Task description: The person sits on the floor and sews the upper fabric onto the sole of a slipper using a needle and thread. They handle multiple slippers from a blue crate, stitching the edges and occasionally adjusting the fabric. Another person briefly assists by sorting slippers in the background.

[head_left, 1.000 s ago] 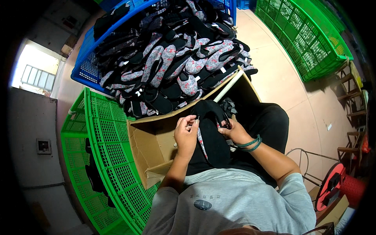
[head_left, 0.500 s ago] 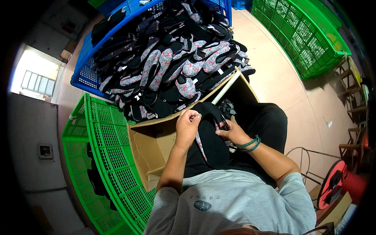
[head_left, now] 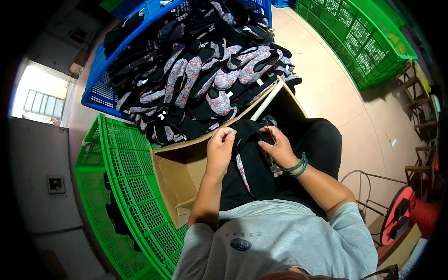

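The left hand (head_left: 219, 155) is held with thumb and fingertips pressed together, just beside the upper part of a black slipper (head_left: 256, 175); whether any cloth or thread is caught between them cannot be told. By the right hand (head_left: 281, 148), a dark piece (head_left: 268, 138) is gripped between thumb and fingers at the other side of the slipper — whether it is the slipper's rim or a separate thing is not clear. The slipper is laid lengthwise on the lap, between the two hands, and a narrow floral strip (head_left: 241, 168) is seen along its left edge. A dark green bracelet (head_left: 297, 166) is worn on the right wrist.

Close to the lap, at its left and front, an open cardboard box (head_left: 171, 172) is placed, and a white tube (head_left: 268, 100) is set slantwise at its far corner. Beyond the box, many black and floral slippers (head_left: 200, 77) are heaped against a blue crate (head_left: 94, 95). On the left a green crate (head_left: 133, 172) is placed — another green crate (head_left: 354, 44) is seen at the upper right, on the floor (head_left: 333, 112).
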The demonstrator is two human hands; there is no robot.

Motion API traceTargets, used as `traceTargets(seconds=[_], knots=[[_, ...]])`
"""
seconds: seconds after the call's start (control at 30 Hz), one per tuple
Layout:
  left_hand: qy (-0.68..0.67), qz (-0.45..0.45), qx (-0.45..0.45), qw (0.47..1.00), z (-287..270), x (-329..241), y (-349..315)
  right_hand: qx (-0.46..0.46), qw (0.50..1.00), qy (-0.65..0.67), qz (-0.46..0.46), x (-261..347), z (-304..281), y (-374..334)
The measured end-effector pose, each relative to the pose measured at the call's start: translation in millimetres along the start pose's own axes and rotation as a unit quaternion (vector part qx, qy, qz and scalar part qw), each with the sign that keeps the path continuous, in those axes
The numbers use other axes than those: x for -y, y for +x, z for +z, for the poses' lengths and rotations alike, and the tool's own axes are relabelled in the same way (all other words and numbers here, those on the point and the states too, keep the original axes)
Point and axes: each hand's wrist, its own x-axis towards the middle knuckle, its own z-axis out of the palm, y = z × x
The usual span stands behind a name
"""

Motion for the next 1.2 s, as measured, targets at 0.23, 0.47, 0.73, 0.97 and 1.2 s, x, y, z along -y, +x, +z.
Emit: traceTargets(seconds=[0.23,0.47,0.73,0.97,1.2], knots=[[0.226,0.082,-0.004,0.971,13,-18,1,-0.053,0.991,-0.059,-0.111,31,-5,3],[0.176,0.094,0.039,0.979,18,-12,8,0.056,0.985,-0.022,-0.162,41,-18,2],[0.057,0.065,0.047,0.995,23,-10,6,0.097,0.992,0.042,-0.074,43,-20,0],[0.048,0.064,0.052,0.995,24,0,9,0.100,0.993,0.011,-0.057,19,-16,7],[0.039,0.054,0.055,0.996,26,1,8,0.121,0.989,-0.087,-0.005,45,-26,5]])
